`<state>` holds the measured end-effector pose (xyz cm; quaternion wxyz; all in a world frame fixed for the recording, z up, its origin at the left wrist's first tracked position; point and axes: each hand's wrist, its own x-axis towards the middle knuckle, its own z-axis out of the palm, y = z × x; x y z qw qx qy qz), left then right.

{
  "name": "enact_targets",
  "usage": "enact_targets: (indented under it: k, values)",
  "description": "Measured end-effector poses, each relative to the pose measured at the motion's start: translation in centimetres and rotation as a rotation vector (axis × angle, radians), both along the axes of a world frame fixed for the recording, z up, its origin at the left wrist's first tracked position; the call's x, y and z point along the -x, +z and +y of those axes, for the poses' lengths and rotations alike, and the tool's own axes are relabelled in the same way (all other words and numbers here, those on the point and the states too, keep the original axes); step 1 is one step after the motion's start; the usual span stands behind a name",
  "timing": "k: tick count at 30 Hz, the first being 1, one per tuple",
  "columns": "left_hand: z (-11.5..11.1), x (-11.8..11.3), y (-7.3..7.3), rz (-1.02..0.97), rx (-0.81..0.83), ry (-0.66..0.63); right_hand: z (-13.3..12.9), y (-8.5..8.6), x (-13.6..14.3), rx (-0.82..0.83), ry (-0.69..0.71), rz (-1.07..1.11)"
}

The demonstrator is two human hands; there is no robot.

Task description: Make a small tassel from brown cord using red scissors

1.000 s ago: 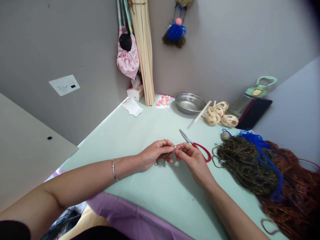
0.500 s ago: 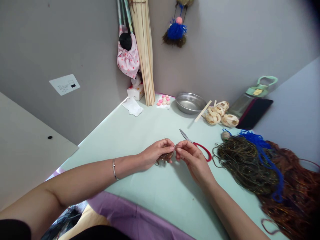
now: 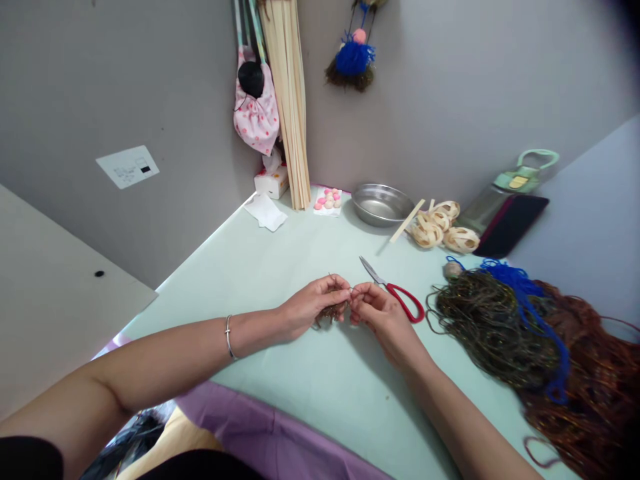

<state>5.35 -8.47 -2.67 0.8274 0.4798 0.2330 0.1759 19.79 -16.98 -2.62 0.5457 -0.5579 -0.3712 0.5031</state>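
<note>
My left hand (image 3: 316, 303) is closed around a small bundle of brown yarn (image 3: 331, 311), whose loose ends stick out below the fingers. Thumb and forefinger pinch at its right end. My right hand (image 3: 376, 312) meets it there, its fingertips pinched on what looks like a thin strand coming from the bundle; the strand itself is barely visible. Scissors (image 3: 399, 291) with red handles lie just behind my right hand, blades pointing to the back left. To the right spreads a heap of dark olive yarn (image 3: 480, 327), with blue yarn (image 3: 537, 310) across it and reddish-brown yarn (image 3: 595, 380) beside it.
Along the back stand a steel bowl (image 3: 383, 203), pink and cream balls (image 3: 329, 199), wood strips (image 3: 287, 107) and a tissue box (image 3: 271, 183). Woven strip balls (image 3: 461, 240), a bottle (image 3: 483, 203) and a dark phone-like slab (image 3: 513, 227) are at the right. A yarn tassel (image 3: 354, 60) hangs on the wall.
The fingers of my right hand have curled a little more and shifted slightly at the bundle's end. My left hand keeps its hold. The whole view has moved very slightly.
</note>
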Motion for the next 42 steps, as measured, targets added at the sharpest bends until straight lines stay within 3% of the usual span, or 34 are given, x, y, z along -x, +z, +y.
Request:
enact_targets:
  k: [5,10,12,16,18,21,24,30,34,38,42]
  values:
    - [0.1,-0.1,-0.9,-0.034,-0.068,0.058,-0.2,0.4,0.1,0.055,0.039,0.07]
    - [0.3,-0.2,-1.1,-0.023,-0.067,0.062,-0.7,1.9,-0.5,0.074,0.219,0.42]
    - [0.3,-0.2,-0.9,-0.004,-0.051,0.054,-0.7,2.3,-1.1,0.008,0.148,0.453]
    - [0.3,-0.2,-0.6,0.023,-0.037,0.053,-0.3,2.0,-1.8,-0.057,-0.094,0.295]
    - [0.3,-0.2,-0.6,0.017,-0.048,0.065,-0.2,1.5,-1.6,-0.011,-0.087,0.129]
    - [0.3,-0.2,-0.9,-0.001,-0.084,0.069,-0.2,0.9,-1.1,0.033,0.038,-0.033]
    - [0.4,-0.2,-1.3,-0.02,-0.132,0.03,-0.2,0.7,-1.1,0.021,0.085,0.003]
    - [0.3,-0.2,-1.6,-0.019,-0.092,-0.146,-0.1,1.1,-1.6,-0.045,-0.024,0.12]
    - [0.2,-0.1,-1.4,-0.023,-0.035,-0.225,-0.4,1.4,-1.4,-0.131,-0.084,0.072]
    - [0.4,-0.1,-1.0,-0.041,-0.024,-0.095,-0.4,1.2,-1.7,-0.068,-0.221,-0.065]
    - [0.5,-0.1,-1.1,-0.03,-0.1,-0.042,-0.2,1.1,-1.4,0.035,-0.024,-0.222]
